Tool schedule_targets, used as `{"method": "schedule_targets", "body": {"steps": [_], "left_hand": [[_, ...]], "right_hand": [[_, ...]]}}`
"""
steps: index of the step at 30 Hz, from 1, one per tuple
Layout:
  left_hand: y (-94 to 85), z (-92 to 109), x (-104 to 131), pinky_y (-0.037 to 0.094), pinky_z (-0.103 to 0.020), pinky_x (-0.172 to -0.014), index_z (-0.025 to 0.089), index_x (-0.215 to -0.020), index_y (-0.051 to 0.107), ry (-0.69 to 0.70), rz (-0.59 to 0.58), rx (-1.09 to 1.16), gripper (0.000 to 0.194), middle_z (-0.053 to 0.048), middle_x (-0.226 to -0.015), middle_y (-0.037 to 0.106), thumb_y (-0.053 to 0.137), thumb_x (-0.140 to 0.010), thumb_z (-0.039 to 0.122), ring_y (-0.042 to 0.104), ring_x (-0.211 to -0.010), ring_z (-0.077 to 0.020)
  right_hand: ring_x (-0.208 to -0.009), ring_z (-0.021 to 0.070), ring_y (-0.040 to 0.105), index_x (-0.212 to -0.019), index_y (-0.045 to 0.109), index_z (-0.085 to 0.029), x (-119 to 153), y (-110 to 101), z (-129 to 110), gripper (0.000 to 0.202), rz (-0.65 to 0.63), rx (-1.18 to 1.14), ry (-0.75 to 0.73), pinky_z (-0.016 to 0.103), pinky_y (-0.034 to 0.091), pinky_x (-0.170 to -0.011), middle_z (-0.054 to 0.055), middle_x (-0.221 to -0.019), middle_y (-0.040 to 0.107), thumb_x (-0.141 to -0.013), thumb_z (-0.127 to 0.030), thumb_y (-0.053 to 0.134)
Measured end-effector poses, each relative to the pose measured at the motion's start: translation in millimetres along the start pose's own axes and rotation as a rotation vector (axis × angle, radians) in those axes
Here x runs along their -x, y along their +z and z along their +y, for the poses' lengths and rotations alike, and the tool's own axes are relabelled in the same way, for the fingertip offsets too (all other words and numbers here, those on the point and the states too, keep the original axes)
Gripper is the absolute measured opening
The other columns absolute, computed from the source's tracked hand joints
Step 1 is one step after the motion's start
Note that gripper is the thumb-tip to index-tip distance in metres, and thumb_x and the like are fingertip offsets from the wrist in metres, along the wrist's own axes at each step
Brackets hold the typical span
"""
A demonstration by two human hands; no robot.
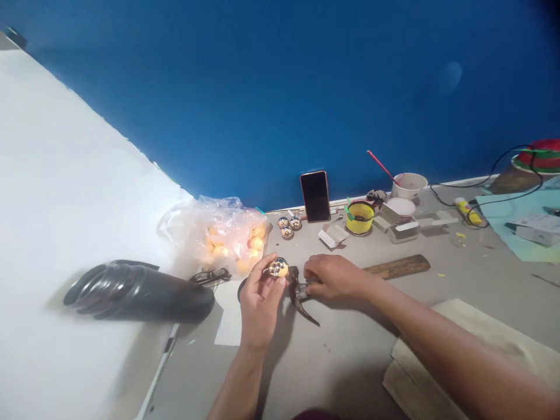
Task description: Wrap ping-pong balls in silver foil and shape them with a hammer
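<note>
Fingers of the left hand (259, 294) pinch a partly mirrored ball (279, 267) just left of the hammer (299, 293), leaving its bare patch exposed; the right hand (330, 276) curls near the hammer's neck, its grip unclear. Beyond the hammer, a phone (315, 197) stands propped, apparently for viewing.

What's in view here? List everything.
Thin plastic bag: 1, clear, back left
Round balls: several, orange, inside bag
Round studded ball: 1, silver-yellow, centre
Small studded balls: 3, silver, beside bag
Wood-handled claw hammer: 1, brown, centre
Rectangular phone: 1, black, back centre
Round tub: 1, yellow, beside phone
Open card boxes: several, white, around tub
Round cup: 1, white, back right
Thick cylinder: 1, dark, left
Thin eyeglasses: 1, dark, by cylinder
Small tube: 1, yellow, right
Rounded object: 1, red-green, far right
Flat cloth: 1, beige, front right
Left hand: 1, bare, holding ball
Right hand: 1, bare, at hammer
</note>
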State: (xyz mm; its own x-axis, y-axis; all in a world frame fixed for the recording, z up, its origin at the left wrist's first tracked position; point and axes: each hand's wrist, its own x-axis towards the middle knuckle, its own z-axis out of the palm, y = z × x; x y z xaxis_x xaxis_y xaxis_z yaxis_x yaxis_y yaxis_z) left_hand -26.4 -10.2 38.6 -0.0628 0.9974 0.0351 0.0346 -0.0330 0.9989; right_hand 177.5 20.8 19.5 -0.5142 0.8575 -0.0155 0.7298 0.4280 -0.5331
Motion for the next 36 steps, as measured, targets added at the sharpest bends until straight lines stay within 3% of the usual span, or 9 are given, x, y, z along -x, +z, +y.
{"method": "schedule_targets", "body": {"steps": [3, 6, 11, 14, 19, 24, 29, 33, 36], "left_hand": [[2.2, -3, 2, 0.058, -0.032, -0.089, 0.021, -0.123, 0.070, 0.029, 0.012, -0.084, 0.049, -0.009, -0.110, 0.074, 0.083, -0.078, 0.032, 0.071, -0.098, -0.0231], [4.3, -4, 4, 0.056, -0.031, -0.092, 0.021, -0.120, 0.072, 0.043, 0.021, -0.158, 0.044, -0.009, -0.112, 0.072, 0.084, -0.077, 0.030, 0.070, -0.099, -0.0218], [7.1, 0, 3, 0.056, -0.028, -0.087, 0.021, -0.108, 0.076, 0.033, 0.051, -0.133, 0.040, -0.007, -0.113, 0.067, 0.088, -0.070, 0.027, 0.068, -0.097, -0.0205], [6.8, -1, 1, 0.056, -0.027, -0.080, 0.020, -0.105, 0.073, -0.040, 0.039, -0.077, 0.042, -0.006, -0.104, 0.067, 0.090, -0.066, 0.026, 0.068, -0.090, -0.0189], [5.2, -5, -1, 0.055, -0.028, -0.068, 0.020, -0.102, 0.067, -0.202, -0.121, 0.191, 0.048, -0.001, -0.084, 0.068, 0.093, -0.062, 0.025, 0.067, -0.073, -0.0167], [5.8, -5, 0, 0.052, -0.028, -0.060, 0.021, -0.101, 0.067, -0.156, -0.192, 0.311, 0.047, -0.001, -0.078, 0.067, 0.094, -0.064, 0.030, 0.065, -0.065, -0.0166], [2.7, -6, -3, 0.050, -0.026, -0.058, 0.022, -0.099, 0.068, -0.127, -0.095, 0.364, 0.045, 0.001, -0.078, 0.065, 0.094, -0.066, 0.038, 0.063, -0.063, -0.0138], [1.6, -7, -7, 0.047, -0.025, -0.054, 0.018, -0.087, 0.068, -0.209, -0.006, 0.433, 0.047, 0.000, -0.076, 0.064, 0.092, -0.067, 0.053, 0.061, -0.062, -0.0127], [2.1, -8, -7, 0.047, -0.024, -0.053, 0.016, -0.081, 0.066, -0.295, 0.025, 0.490, 0.051, -0.001, -0.074, 0.064, 0.090, -0.066, 0.058, 0.059, -0.060, -0.0124]], "right_hand": [[-0.077, 0.0161, 0.061, -0.096, 0.070, -0.019, -4, 3, 7, 0.011, 0.144, -0.147, 0.050, 0.027, 0.032, -0.066, 0.002, -0.089, 0.072, -0.089, -0.025, 0.063], [-0.076, 0.0153, 0.059, -0.091, 0.070, -0.018, -7, 9, 11, 0.010, 0.190, -0.202, 0.069, 0.026, 0.032, -0.067, 0.002, -0.087, 0.072, -0.091, -0.021, 0.060], [-0.080, 0.0163, 0.061, -0.089, 0.070, -0.018, -9, 17, 14, 0.013, 0.138, -0.084, 0.037, 0.028, 0.032, -0.069, 0.004, -0.090, 0.073, -0.094, -0.020, 0.058], [-0.082, 0.0178, 0.063, -0.092, 0.070, -0.019, -9, 21, 15, 0.016, 0.090, 0.033, 0.027, 0.029, 0.030, -0.068, 0.005, -0.093, 0.074, -0.098, -0.026, 0.057], [-0.084, 0.0180, 0.065, -0.093, 0.069, -0.021, -10, 23, 14, 0.018, 0.054, 0.093, 0.044, 0.031, 0.028, -0.065, 0.004, -0.096, 0.075, -0.101, -0.029, 0.054], [-0.084, 0.0178, 0.066, -0.093, 0.069, -0.021, -10, 21, 13, 0.019, 0.054, 0.091, 0.068, 0.031, 0.027, -0.064, 0.004, -0.097, 0.076, -0.100, -0.030, 0.055], [-0.085, 0.0178, 0.067, -0.094, 0.070, -0.021, -10, 18, 12, 0.019, 0.060, 0.070, 0.072, 0.030, 0.029, -0.065, 0.004, -0.098, 0.077, -0.101, -0.030, 0.055], [-0.086, 0.0187, 0.067, -0.096, 0.072, -0.020, -9, 17, 10, 0.020, 0.072, 0.085, 0.074, 0.029, 0.033, -0.067, 0.006, -0.100, 0.077, -0.101, -0.030, 0.055], [-0.091, 0.0207, 0.068, -0.101, 0.071, -0.019, -8, 11, 10, 0.026, 0.243, 0.105, 0.170, 0.030, 0.037, -0.072, 0.008, -0.103, 0.076, -0.104, -0.033, 0.049]]}}
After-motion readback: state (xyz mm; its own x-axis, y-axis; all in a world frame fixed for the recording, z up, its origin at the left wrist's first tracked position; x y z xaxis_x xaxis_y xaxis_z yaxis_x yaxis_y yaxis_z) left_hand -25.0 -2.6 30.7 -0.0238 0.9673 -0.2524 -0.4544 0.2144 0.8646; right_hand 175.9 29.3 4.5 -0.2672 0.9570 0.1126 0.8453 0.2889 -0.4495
